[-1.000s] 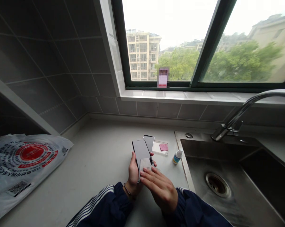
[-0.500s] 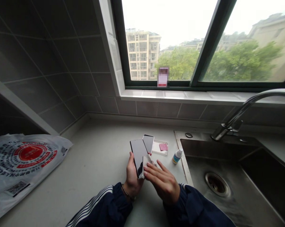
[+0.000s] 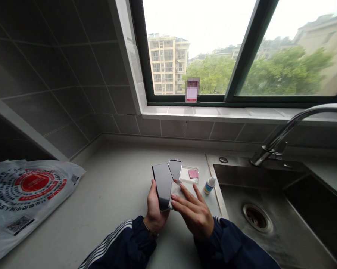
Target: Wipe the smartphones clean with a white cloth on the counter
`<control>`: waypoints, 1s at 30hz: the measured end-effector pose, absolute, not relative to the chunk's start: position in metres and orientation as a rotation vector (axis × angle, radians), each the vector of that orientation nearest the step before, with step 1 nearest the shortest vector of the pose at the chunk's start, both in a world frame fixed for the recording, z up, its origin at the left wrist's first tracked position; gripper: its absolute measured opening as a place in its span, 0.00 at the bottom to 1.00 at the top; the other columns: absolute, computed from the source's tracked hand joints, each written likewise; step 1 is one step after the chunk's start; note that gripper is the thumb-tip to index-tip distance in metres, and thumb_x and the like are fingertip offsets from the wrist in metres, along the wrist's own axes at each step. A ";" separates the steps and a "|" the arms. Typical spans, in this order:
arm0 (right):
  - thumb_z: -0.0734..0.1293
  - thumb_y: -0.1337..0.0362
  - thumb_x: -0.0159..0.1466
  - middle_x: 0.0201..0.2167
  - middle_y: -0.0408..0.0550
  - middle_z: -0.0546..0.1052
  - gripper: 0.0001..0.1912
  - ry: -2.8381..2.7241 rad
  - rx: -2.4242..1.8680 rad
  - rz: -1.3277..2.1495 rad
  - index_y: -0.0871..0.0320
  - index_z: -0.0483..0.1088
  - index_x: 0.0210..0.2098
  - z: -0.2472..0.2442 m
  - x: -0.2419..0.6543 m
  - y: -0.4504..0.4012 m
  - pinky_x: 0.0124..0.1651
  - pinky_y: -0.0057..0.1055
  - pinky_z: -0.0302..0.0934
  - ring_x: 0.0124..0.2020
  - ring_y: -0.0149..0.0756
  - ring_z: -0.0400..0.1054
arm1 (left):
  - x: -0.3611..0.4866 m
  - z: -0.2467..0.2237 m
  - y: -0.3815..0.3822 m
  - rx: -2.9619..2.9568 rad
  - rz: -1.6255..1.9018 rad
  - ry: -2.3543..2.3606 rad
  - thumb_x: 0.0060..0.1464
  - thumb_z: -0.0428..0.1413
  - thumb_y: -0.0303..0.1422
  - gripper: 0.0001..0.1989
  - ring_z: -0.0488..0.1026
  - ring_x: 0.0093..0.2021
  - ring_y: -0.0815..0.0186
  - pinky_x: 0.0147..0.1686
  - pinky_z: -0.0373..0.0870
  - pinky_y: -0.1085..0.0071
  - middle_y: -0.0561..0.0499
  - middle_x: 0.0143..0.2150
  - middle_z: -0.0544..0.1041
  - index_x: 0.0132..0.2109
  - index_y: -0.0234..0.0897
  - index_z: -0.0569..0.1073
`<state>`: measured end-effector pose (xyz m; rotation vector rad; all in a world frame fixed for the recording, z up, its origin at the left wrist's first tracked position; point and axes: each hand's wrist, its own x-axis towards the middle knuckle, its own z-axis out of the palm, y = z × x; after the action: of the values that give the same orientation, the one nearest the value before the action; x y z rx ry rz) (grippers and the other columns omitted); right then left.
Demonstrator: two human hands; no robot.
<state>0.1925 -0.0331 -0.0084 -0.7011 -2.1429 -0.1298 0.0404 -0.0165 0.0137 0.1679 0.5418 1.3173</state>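
A dark-screened phone [image 3: 162, 183] lies tilted in my left hand [image 3: 155, 209], with the thumb along its left edge. The fingers of my right hand [image 3: 194, 211] press a light grey cloth [image 3: 177, 189] against the phone's lower right side. Just behind the held phone, a second phone [image 3: 176, 169] rests on the counter. Beside it is a clear case [image 3: 186, 178] with a pink square [image 3: 193, 174] on it. A small white bottle [image 3: 209, 184] with a blue and yellow label stands upright near the sink's edge.
On the right is a steel sink [image 3: 235, 198] with a curved faucet [image 3: 280, 134]. A white plastic bag [image 3: 31, 201] with red and black print lies at the left of the counter [image 3: 115, 179]. The window [image 3: 202, 48] is at the back.
The held phone has shifted slightly left and up. My right hand and the cloth have slid a little to the right, uncovering more of the lower screen.
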 end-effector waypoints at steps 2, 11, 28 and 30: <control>0.63 0.73 0.67 0.54 0.46 0.75 0.14 -2.121 -0.705 -0.135 0.56 0.72 0.50 -0.009 0.194 -0.030 0.69 0.58 0.42 0.65 0.49 0.54 | 0.038 0.015 -0.016 0.176 1.329 0.566 0.62 0.47 0.46 0.26 0.77 0.46 0.54 0.50 0.71 0.60 0.39 0.44 0.80 0.55 0.28 0.72; 0.61 0.72 0.68 0.55 0.46 0.74 0.14 -2.189 -0.628 -0.121 0.58 0.73 0.50 -0.009 0.182 -0.041 0.68 0.58 0.44 0.66 0.49 0.53 | 0.040 0.010 -0.019 0.207 1.094 0.448 0.60 0.45 0.52 0.34 0.77 0.46 0.51 0.50 0.70 0.59 0.35 0.39 0.80 0.53 0.23 0.73; 0.65 0.70 0.67 0.56 0.45 0.73 0.12 -2.152 -0.689 -0.120 0.57 0.73 0.49 -0.017 0.179 -0.038 0.67 0.58 0.46 0.66 0.52 0.53 | 0.038 0.009 -0.019 0.244 1.065 0.433 0.60 0.44 0.53 0.35 0.79 0.33 0.58 0.31 0.74 0.68 0.35 0.42 0.80 0.57 0.24 0.70; 0.66 0.70 0.67 0.55 0.46 0.73 0.13 -2.136 -0.723 -0.126 0.58 0.72 0.50 -0.018 0.183 -0.034 0.67 0.57 0.48 0.66 0.52 0.54 | 0.035 0.010 -0.017 0.255 1.141 0.461 0.61 0.45 0.51 0.33 0.79 0.34 0.58 0.33 0.74 0.67 0.36 0.42 0.80 0.57 0.25 0.71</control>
<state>0.1832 -0.0337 -0.0175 -0.7227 -2.1364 -0.1256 0.0352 -0.0168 0.0102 0.2551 0.4607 1.1412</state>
